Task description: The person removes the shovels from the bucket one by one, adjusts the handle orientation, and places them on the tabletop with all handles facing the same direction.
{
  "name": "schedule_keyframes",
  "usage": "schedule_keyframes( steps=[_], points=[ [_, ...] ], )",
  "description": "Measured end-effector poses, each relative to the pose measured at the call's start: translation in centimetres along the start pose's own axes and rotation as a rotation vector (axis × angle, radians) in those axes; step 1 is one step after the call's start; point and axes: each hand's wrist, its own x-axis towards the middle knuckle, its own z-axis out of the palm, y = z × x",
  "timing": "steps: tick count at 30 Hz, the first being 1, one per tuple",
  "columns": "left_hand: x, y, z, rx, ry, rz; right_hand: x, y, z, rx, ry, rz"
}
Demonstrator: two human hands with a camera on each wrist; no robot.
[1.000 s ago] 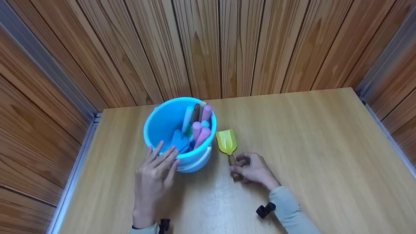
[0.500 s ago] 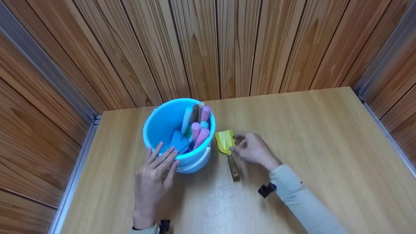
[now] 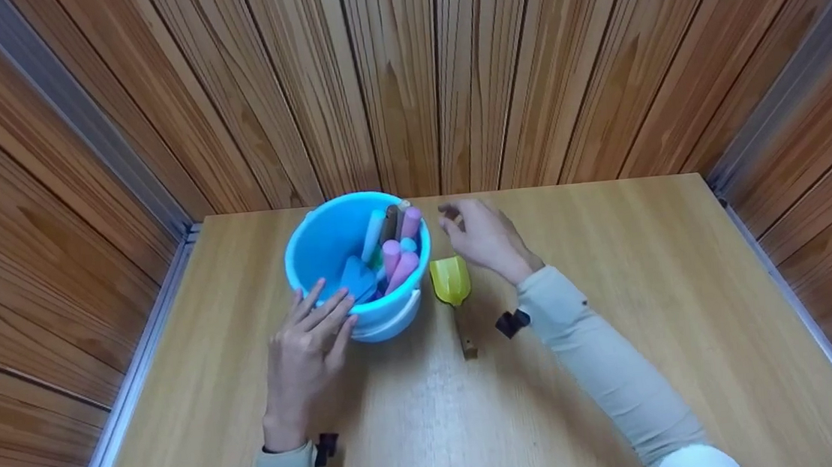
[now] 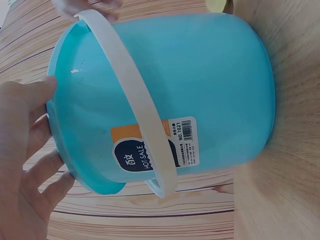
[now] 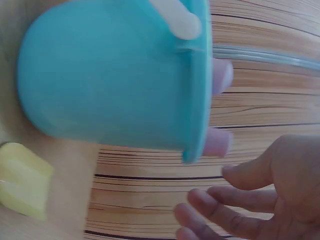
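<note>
A light blue bucket point(image 3: 386, 325) stands on the table, its white handle point(image 4: 135, 95) hanging down the outside. My left hand point(image 3: 305, 348) rests on the bucket's near left rim, fingers laid straight over the edge and the thumb at the rim. Inside are a blue shovel blade point(image 3: 357, 276) and several pink, dark and light blue handles. To the bucket's right lies a yellow toy shovel point(image 3: 451, 281) with a brown handle. My right hand point(image 3: 483, 239) hovers beyond that shovel, beside the bucket's right rim. In the right wrist view its fingers point(image 5: 240, 220) are loosely bent with nothing between them.
The wooden table point(image 3: 618, 306) is bounded by a plank-patterned back wall point(image 3: 402, 77) and similar side walls. Metal strips point(image 3: 136, 386) run along the table's sides. Pink handle ends point(image 5: 218, 141) stick out above the bucket's rim.
My right hand has let go of the yellow shovel's brown handle and moved away, past its blade to beside the bucket's rim. The left hand and bucket stay in place.
</note>
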Motion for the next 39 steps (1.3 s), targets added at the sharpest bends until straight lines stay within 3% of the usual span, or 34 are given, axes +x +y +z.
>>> schedule_keyframes(
  steps=[5, 11, 14, 20, 28, 33, 39],
  points=[
    [0.1, -0.2, 0.0, 0.002, 0.016, 0.027, 1.2, -2.5, -0.3, 0.004, 0.087, -0.174],
    [0.0, -0.3, -0.1, 0.002, 0.019, 0.033, 1.8, -5.4, 0.9, -0.062, -0.003, -0.313],
    [-0.1, -0.2, -0.1, 0.009, 0.014, 0.027, 2.2, -6.8, 1.8, -0.188, -0.084, -0.381],
    [-0.1, -0.1, 0.0, 0.024, -0.001, 0.023, 2.9, -7.8, 4.5, -0.564, -0.218, -0.487],
    [0.0, -0.2, 0.1, 0.015, 0.009, 0.027, 3.6, -8.3, 7.8, -1.078, -0.245, -0.489],
    [-0.2, -0.2, 0.1, 0.015, 0.02, 0.026, 3.6, -9.0, 10.1, -1.431, -0.351, -0.448],
    [-0.1, -0.1, 0.1, -0.012, 0.019, 0.008, 3.8, -9.7, 11.6, -1.562, -0.449, -0.329]
  ],
)
